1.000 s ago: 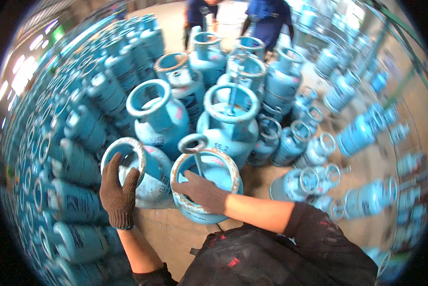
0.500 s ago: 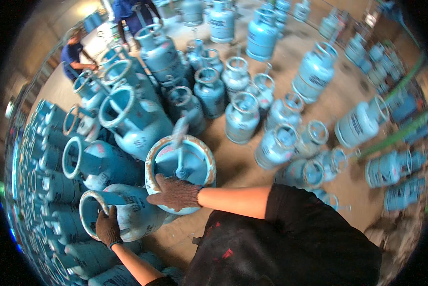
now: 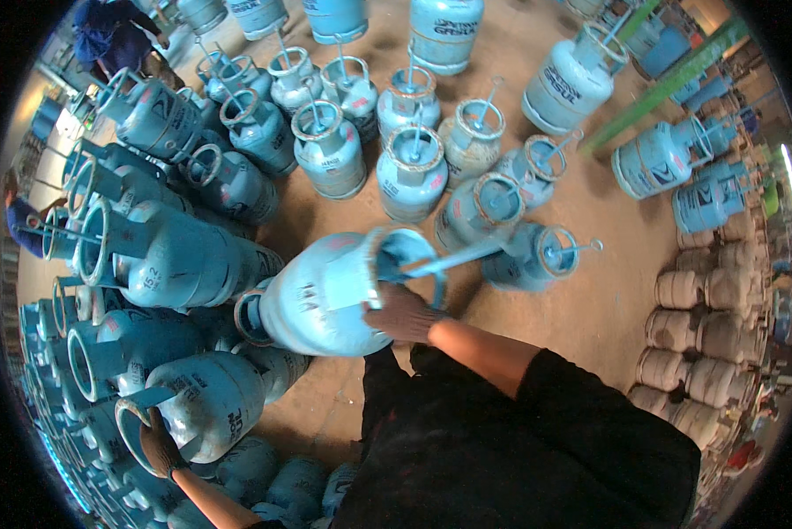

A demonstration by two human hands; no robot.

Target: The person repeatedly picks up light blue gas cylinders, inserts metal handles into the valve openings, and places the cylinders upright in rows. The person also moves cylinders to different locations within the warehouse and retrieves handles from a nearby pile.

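Here each gloved hand (image 3: 402, 310) grips a blue gas cylinder (image 3: 321, 300).

Tilted cylinder (image 3: 325, 300) lies between stacked cylinders (image 3: 149, 256) at left and standing cylinders (image 3: 414, 167) ahead.

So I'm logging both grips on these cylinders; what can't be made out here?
- Right hand: fingertips hidden over the tilted cylinder collar, head view.
- Left hand: near the fisheye rim, small; palm hidden behind the lower cylinder ring.
- Cylinder bases: hidden by neighbouring cylinders.
- Stacked pale cylinders: bent and blurred at the right rim.
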